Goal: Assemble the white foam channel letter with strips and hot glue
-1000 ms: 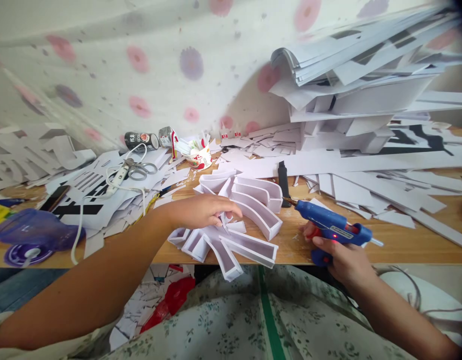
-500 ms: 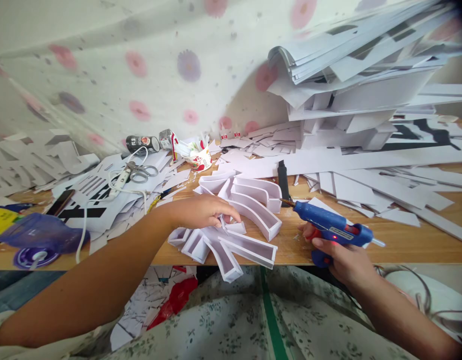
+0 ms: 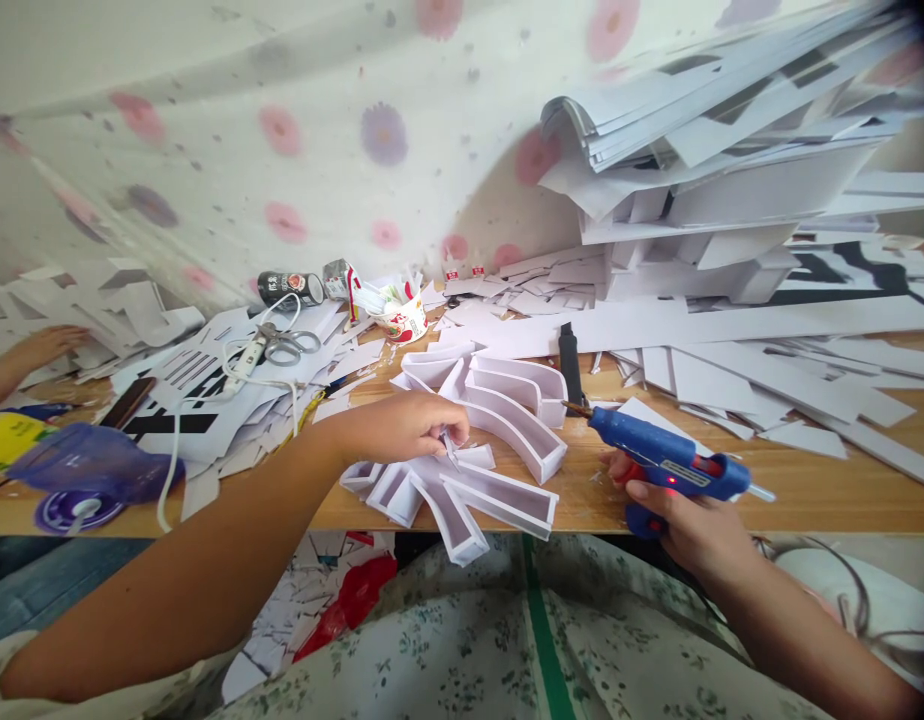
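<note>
Pinching a wall of the white foam-board channel letter (image 3: 477,440) with your left hand (image 3: 402,428) at the wooden table edge (image 3: 807,505), your right hand (image 3: 683,525) gripping the blue hot glue gun (image 3: 668,462), nozzle just right of the letter.

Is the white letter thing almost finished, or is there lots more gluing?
Many walls of the white channel shape already stand up, so much looks done. The left hand pinches a small strip at its middle, while the right hand holds the blue glue gun beside it, nozzle clear. How many strips remain, I cannot tell.
</note>
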Action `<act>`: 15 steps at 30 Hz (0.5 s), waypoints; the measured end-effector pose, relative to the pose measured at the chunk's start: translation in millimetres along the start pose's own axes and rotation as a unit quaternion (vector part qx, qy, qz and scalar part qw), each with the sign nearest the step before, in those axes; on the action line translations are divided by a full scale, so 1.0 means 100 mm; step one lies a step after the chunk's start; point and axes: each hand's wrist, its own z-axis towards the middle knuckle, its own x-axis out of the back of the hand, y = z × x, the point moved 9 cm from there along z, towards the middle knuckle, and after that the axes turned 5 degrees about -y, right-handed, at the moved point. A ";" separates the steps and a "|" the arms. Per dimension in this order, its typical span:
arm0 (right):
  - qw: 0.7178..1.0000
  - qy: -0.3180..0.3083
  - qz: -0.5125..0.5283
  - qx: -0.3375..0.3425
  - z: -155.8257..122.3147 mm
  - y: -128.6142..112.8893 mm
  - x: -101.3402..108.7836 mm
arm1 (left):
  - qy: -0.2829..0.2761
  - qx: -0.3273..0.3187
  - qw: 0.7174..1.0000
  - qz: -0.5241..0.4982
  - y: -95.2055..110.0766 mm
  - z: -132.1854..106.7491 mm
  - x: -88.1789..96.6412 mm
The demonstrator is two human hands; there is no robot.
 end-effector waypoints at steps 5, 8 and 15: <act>1.000 0.003 0.026 0.004 0.01 0.07 -0.01 | 0.118 -0.031 0.991 0.048 0.02 -0.15 0.04; 0.999 -0.012 0.041 0.012 -0.01 0.04 -0.07 | 0.254 -0.015 0.960 0.117 0.02 -0.36 0.13; 0.984 0.118 -0.130 -0.008 -0.09 -0.25 0.79 | 0.392 -0.028 0.906 0.157 -0.21 -0.71 -0.16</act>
